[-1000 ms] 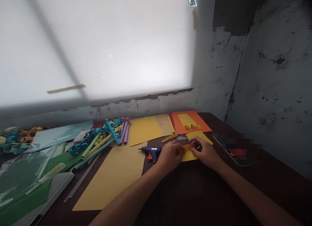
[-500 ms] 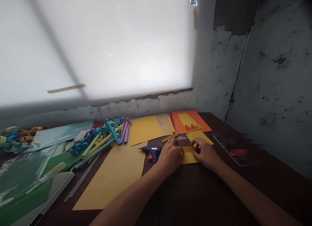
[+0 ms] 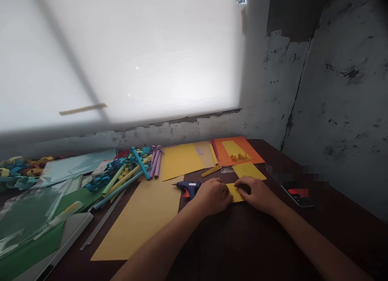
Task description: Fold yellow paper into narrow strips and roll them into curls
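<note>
A small yellow paper piece [image 3: 237,196] with a fold or crease across it lies on the dark table between my hands. My left hand [image 3: 214,197] is closed on its left side, fingers curled. At its right side my right hand [image 3: 255,194] pinches the upper edge between thumb and fingers. Just left of my left hand lies a blue glue gun [image 3: 190,187] with an orange trigger. Behind my right hand is a yellow paper square [image 3: 250,171]. A folded yellow strip [image 3: 211,170] rests behind my left hand.
Tan sheet [image 3: 142,220] at front left; yellow sheet [image 3: 182,162] and orange sheet [image 3: 256,155] at the back. Rolled paper tubes [image 3: 141,163], paper chains [image 3: 22,170] and a green sheet [image 3: 45,244] lie left. A phone [image 3: 300,197] is at right.
Both hands have shifted slightly down over the small yellow paper, and my left hand covers more of its left side. The upper part of the paper looks narrower.
</note>
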{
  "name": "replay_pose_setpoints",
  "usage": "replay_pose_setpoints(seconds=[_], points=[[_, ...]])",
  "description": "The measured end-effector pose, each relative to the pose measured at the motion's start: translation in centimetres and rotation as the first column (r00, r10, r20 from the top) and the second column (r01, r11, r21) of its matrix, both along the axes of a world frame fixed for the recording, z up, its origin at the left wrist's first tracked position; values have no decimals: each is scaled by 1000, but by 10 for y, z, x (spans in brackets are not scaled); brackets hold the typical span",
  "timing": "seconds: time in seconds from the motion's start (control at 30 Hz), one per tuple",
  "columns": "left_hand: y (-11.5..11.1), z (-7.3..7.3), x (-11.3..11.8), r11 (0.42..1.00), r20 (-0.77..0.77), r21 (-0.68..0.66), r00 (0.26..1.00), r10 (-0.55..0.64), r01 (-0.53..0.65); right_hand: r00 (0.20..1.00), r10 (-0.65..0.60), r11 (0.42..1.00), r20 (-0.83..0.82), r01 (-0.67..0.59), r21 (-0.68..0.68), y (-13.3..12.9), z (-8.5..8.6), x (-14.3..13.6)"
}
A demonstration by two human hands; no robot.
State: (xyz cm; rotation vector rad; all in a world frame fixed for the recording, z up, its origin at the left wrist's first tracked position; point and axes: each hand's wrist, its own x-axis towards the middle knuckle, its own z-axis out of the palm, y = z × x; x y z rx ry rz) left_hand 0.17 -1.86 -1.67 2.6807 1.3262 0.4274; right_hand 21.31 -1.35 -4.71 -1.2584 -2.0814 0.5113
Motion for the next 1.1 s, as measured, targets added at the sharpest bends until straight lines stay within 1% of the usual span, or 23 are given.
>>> replay_pose_setpoints(seconds=[0.13, 0.23, 0.33, 0.5, 0.73, 0.83, 1.0, 1.1], points=[[2, 6, -8, 995, 30, -61, 997, -77, 79, 999, 43, 996, 17, -41, -80, -6, 11, 6], [6, 6, -14, 988, 70, -87, 990, -124, 130, 996, 84, 983, 13, -80, -166, -11, 20, 10], [9, 4, -17, 984, 94, -97, 985, -143, 152, 994, 109, 967, 2, -106, -230, -13, 25, 14], [11, 4, -19, 984, 62, -105, 988, -139, 145, 991, 128, 968, 33, -117, -223, -12, 23, 17], [9, 6, -19, 979, 96, -82, 979, -181, 189, 994, 113, 976, -14, -114, -185, -8, 18, 16], [11, 2, -17, 987, 105, -56, 984, -143, 150, 995, 99, 980, -31, -103, -168, -7, 15, 14], [13, -6, -11, 998, 140, -50, 990, -23, 31, 998, 21, 991, -51, -27, -130, -5, 10, 10], [14, -11, -7, 1000, 141, -29, 990, 6, -2, 999, 36, 996, -32, -39, -80, -4, 9, 8]])
